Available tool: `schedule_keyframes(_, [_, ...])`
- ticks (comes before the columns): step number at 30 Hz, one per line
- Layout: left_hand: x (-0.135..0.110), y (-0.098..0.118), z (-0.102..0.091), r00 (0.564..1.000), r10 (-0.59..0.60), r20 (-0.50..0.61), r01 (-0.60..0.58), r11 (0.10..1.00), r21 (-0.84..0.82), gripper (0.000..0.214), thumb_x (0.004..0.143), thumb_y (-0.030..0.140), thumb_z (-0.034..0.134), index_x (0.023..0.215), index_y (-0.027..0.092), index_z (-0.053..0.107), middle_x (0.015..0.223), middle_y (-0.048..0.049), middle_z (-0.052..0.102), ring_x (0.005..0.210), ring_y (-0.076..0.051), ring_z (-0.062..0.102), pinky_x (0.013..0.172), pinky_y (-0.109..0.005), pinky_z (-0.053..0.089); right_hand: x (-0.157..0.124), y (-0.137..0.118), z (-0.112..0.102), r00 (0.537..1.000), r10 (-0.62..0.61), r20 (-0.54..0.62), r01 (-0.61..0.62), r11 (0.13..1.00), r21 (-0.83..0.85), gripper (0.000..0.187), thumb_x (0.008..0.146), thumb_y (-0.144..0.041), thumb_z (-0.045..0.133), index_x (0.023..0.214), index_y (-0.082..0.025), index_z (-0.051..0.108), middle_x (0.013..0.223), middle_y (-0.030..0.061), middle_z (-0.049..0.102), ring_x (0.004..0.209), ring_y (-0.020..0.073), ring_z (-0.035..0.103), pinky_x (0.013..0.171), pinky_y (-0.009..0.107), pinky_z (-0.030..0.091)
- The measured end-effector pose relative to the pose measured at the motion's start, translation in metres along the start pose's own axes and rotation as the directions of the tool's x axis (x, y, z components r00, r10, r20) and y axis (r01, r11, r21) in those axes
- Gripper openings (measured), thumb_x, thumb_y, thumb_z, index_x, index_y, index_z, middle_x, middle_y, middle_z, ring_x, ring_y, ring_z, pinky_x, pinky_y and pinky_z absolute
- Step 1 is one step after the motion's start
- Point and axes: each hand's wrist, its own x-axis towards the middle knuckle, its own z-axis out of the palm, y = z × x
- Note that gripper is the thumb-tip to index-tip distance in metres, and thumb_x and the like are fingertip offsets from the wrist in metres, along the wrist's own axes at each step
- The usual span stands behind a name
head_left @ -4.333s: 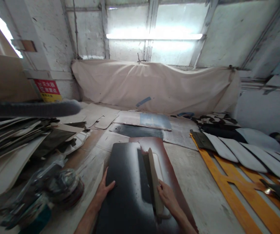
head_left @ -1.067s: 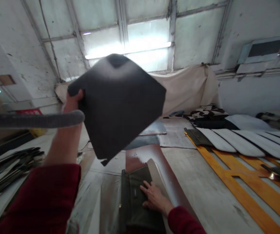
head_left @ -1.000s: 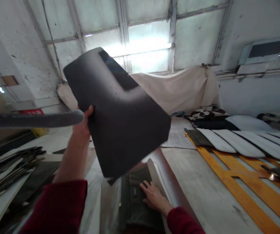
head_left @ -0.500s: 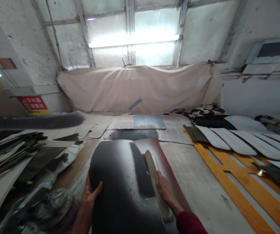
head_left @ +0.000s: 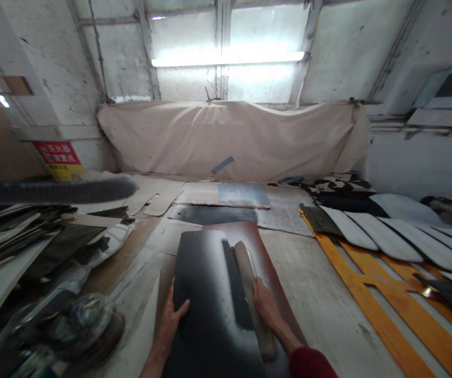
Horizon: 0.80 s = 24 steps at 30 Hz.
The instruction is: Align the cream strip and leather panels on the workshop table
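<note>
A black panel (head_left: 202, 294) with a glossy pale sheen and a darker recessed strip (head_left: 238, 286) stands tilted before me. My left hand (head_left: 174, 315) grips its left edge, thumb on the front face and fingers behind. At the panel's right side, my right hand (head_left: 264, 302) is closed on a long, flat beige piece with rounded ends (head_left: 246, 273). A pale edge shows on that piece near my fingers; its exact kind is unclear. Behind both lies a reddish-brown sheet (head_left: 263, 241) on the worktable (head_left: 320, 299).
A hose-fed round machine (head_left: 87, 325) sits at lower left, below stacked dark panels (head_left: 17, 236). A blurred grey hose (head_left: 52, 190) crosses the left. White panels (head_left: 387, 236) rest on a yellow slatted frame (head_left: 351, 278) at right. Beige cloth (head_left: 170, 136) hangs at the back.
The black panel's left side has swung rightward, so its face looks narrower. My left hand has moved right with it. My right hand stays on the beige piece. The view has shifted slightly.
</note>
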Motion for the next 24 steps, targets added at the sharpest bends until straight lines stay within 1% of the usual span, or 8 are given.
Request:
schedule_keyframes(3, [0.001,-0.014,0.002,0.999,0.013,-0.036,-0.012,0.999,0.04,0.079,0.062,0.044,0.063,0.132,0.023,0.03,0.145,-0.0039,0.026,0.134,-0.023,0.015,0.112,-0.034,0.01,0.0,0.0,0.001,1.0,0.014,0.008,-0.013,0.999,-0.044,0.031,0.088,-0.025,0.017,0.1,-0.013,0.043,0.077,0.0098,0.061,0.07,0.0181,0.058,0.061,0.027,0.037])
schedule_keyframes(6, [0.002,-0.014,0.0,0.999,0.017,-0.037,-0.014,0.998,0.064,0.079,0.06,0.042,0.064,0.131,0.023,0.032,0.142,-0.0046,0.032,0.133,-0.023,0.02,0.111,-0.037,0.015,0.0,-0.006,0.001,1.0,0.014,0.014,-0.013,0.996,-0.085,0.033,0.086,-0.02,0.018,0.107,-0.009,0.041,0.077,0.0117,0.061,0.07,0.0189,0.058,0.061,0.028,0.036])
schedule_keyframes(8, [0.002,-0.011,-0.001,1.0,0.021,-0.013,-0.019,0.995,0.094,0.08,0.062,0.04,0.062,0.132,0.02,0.029,0.142,-0.0066,0.032,0.133,-0.023,0.022,0.111,-0.038,0.015,-0.002,-0.012,-0.001,1.0,0.0,0.021,0.002,0.995,-0.102,0.035,0.085,-0.017,0.02,0.113,-0.008,0.038,0.079,0.012,0.062,0.071,0.019,0.058,0.061,0.027,0.036])
schedule_keyframes(10, [0.002,-0.008,-0.003,1.0,0.029,0.009,-0.029,0.992,0.122,0.08,0.064,0.04,0.06,0.133,0.018,0.027,0.143,-0.0083,0.029,0.133,-0.023,0.021,0.111,-0.039,0.014,-0.004,-0.019,-0.003,0.999,-0.023,0.032,0.027,0.994,-0.108,0.036,0.085,-0.015,0.021,0.117,-0.009,0.037,0.081,0.0115,0.063,0.072,0.0186,0.059,0.062,0.027,0.036])
schedule_keyframes(14, [-0.004,-0.001,-0.008,0.998,0.056,0.02,-0.058,0.987,0.153,0.077,0.069,0.04,0.056,0.135,0.018,0.023,0.145,-0.0073,0.025,0.134,-0.022,0.018,0.112,-0.039,0.011,-0.009,-0.03,-0.009,0.996,-0.076,0.054,0.082,0.991,-0.104,0.036,0.085,-0.016,0.02,0.114,-0.01,0.04,0.086,0.0124,0.064,0.075,0.0186,0.059,0.065,0.027,0.038])
schedule_keyframes(17, [-0.008,0.003,-0.014,0.998,0.067,0.014,-0.069,0.984,0.162,0.077,0.07,0.042,0.055,0.135,0.018,0.021,0.145,-0.0067,0.026,0.134,-0.022,0.017,0.112,-0.04,0.009,-0.012,-0.034,-0.012,0.996,-0.064,0.055,0.069,0.995,-0.076,0.033,0.086,-0.019,0.022,0.112,-0.012,0.041,0.09,0.0125,0.064,0.078,0.0183,0.06,0.067,0.026,0.039])
schedule_keyframes(20, [-0.009,0.003,-0.021,0.996,0.089,-0.001,-0.088,0.981,0.172,0.079,0.07,0.047,0.053,0.135,0.016,0.021,0.145,-0.008,0.026,0.135,-0.022,0.014,0.113,-0.038,0.006,-0.015,-0.038,-0.014,0.995,-0.07,0.065,0.072,0.997,-0.025,0.03,0.086,-0.022,0.026,0.111,-0.015,0.041,0.09,0.0105,0.065,0.079,0.0162,0.059,0.067,0.023,0.04])
schedule_keyframes(24, [-0.005,0.003,-0.024,0.998,0.063,0.009,-0.064,0.992,0.113,0.083,0.069,0.05,0.055,0.135,0.014,0.02,0.146,-0.0089,0.022,0.136,-0.023,0.009,0.113,-0.037,0.003,-0.017,-0.043,-0.016,0.998,-0.062,0.032,0.063,0.998,-0.004,0.031,0.085,-0.023,0.03,0.111,-0.014,0.043,0.091,0.012,0.064,0.082,0.0173,0.059,0.07,0.024,0.04])
